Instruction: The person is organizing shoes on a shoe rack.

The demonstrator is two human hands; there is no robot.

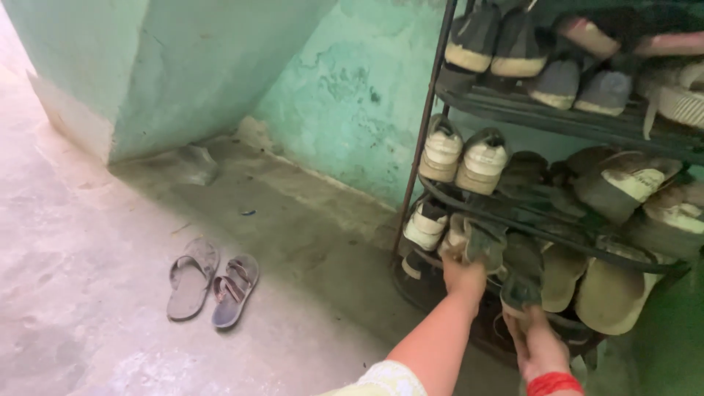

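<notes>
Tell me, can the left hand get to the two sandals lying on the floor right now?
Probably not right away: the left hand is gripping a shoe on the rack, and the sandals lie well off to its left, though the floor between is open.

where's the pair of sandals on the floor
In the head view the pair of sandals lies lower left on the concrete floor, left of the shoe rack.

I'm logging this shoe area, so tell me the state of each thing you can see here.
left hand: gripping a shoe on a low shelf
right hand: holding a grey shoe near the bottom shelf
shoe rack: upright, shelves crowded
flip-flop: flat on the floor, sole down
strapped sandal: flat beside it, touching
white sneakers: tilted on the middle shelf
</notes>
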